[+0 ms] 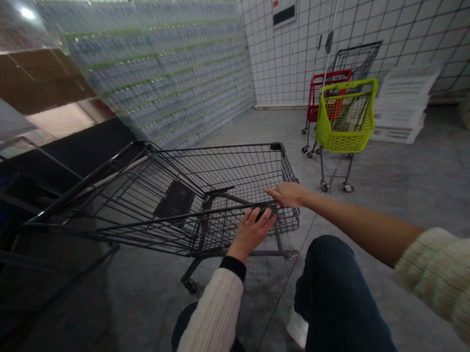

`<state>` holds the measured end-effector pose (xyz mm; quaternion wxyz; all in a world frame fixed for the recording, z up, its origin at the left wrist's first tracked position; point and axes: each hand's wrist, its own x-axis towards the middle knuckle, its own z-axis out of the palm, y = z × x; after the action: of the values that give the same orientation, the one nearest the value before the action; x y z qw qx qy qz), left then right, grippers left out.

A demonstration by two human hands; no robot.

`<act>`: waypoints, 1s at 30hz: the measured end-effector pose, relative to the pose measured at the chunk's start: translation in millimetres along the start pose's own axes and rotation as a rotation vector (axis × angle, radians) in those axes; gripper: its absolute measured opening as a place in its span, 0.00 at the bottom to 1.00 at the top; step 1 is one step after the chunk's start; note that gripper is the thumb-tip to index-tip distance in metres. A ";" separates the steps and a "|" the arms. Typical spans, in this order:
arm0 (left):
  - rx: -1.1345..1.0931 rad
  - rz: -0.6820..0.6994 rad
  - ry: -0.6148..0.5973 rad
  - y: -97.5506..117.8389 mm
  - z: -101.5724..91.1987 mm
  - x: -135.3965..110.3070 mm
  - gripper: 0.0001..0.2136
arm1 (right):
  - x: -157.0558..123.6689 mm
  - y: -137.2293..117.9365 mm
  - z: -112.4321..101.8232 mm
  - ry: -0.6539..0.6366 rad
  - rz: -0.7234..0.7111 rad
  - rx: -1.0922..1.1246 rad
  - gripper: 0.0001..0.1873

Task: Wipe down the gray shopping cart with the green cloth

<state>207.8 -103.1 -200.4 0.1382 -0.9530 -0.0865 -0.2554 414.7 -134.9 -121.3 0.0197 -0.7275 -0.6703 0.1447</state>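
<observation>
A black wire shopping cart (232,148) stands in front of me on its wheels, with its basket facing right. My left hand (254,229) grips the near top rim close to the front corner, fingers bent over the bar and a dark corner piece. Just beyond it, my right hand (289,194) is at the same corner, curled over the front end of the basket with a finger or thumb pointing left. Part of its grip is hidden behind the hand. Inside the wire basket no goods show. A dark folding flap (174,200) sits toward its rear.
Shrink-wrapped stacked bottles (173,65) form a wall behind the cart. To the right stand a yellow-green basket trolley (351,138), a red trolley (314,92) and stacked white boxes (403,96) near the tiled wall (418,5). Metal bars (8,258) run along the left.
</observation>
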 end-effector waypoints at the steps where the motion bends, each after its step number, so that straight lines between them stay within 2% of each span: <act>1: 0.014 -0.023 -0.016 -7.0 -0.7 -5.8 0.17 | -0.6 0.5 -0.7 -0.002 -0.001 -0.007 0.48; 4: 0.066 -0.127 0.036 -40.5 -14.1 -45.5 0.20 | -1.8 2.6 -1.9 -0.002 0.002 -0.010 0.48; 7: 0.166 -0.191 0.053 -78.3 -41.5 -93.7 0.22 | -3.1 4.9 -2.1 0.013 -0.013 -0.014 0.47; 10: 0.272 -0.240 0.064 -96.0 -64.8 -119.9 0.21 | -4.9 5.9 -2.3 0.015 -0.070 -0.022 0.45; 13: 0.293 -0.293 0.170 -79.1 -65.0 -108.6 0.20 | -6.4 5.5 -2.8 0.008 -0.107 -0.025 0.44; 14: 0.270 -0.280 0.206 -66.5 -59.3 -97.1 0.19 | -6.7 5.2 -2.9 0.005 -0.107 -0.027 0.44; 16: 0.179 -0.170 0.228 -36.7 -41.6 -66.8 0.19 | -7.0 4.9 -2.9 0.004 -0.097 -0.034 0.43; 19: -0.002 -0.008 0.110 0.4 -10.5 -20.9 0.17 | -7.5 5.0 -2.6 0.021 -0.077 -0.050 0.43; 21: -0.047 0.062 0.039 8.0 5.0 -4.1 0.15 | -8.0 5.9 -2.3 0.040 -0.061 -0.058 0.44; 24: -0.047 0.068 -0.040 -10.2 11.2 -12.7 0.14 | -8.6 8.6 -2.3 0.051 -0.047 -0.054 0.45; 26: -0.021 0.021 -0.078 -36.0 2.5 -38.0 0.16 | -8.4 10.6 -2.4 0.043 -0.049 -0.057 0.44; 30: 0.060 -0.077 -0.085 -90.1 -31.1 -104.0 0.21 | -7.9 11.8 -2.3 0.025 -0.049 -0.078 0.44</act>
<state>83.4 -37.1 -207.9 0.1530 -0.9544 -0.1365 -0.2169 426.2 -143.4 -120.2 0.0033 -0.7129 -0.6928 0.1086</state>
